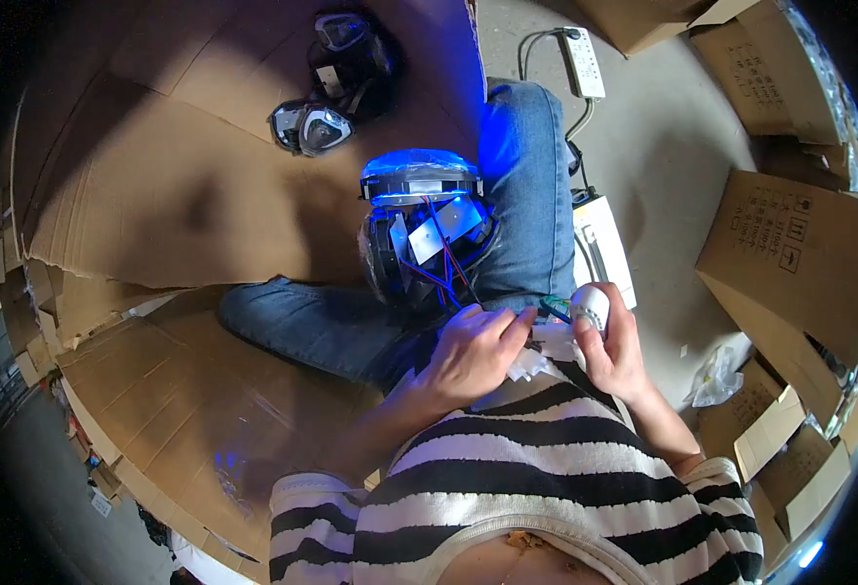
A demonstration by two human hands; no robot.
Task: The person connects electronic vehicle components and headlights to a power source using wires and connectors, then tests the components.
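A lit lamp (421,183) glows blue against my bent right knee, its black housing below it and a silver plate on its side. Thin red and blue wires (437,278) come out of the housing and run down to my left hand (477,349). That hand is closed, its fingers pinched where the wires end; the exact grip is partly hidden. In my right hand (612,353) is a white rounded device (591,306) with a dark cable at its left side, fingers wrapped round it. Crumpled white material (529,367) lies on my lap between the hands.
Two more dark lamp units (314,129) lie on the cardboard sheet (175,185) ahead of me. A white power strip (583,62) with a plugged-in cable is on the grey floor, near a white box (604,249). Cardboard boxes (775,253) and a clear plastic bag (719,378) stand at right.
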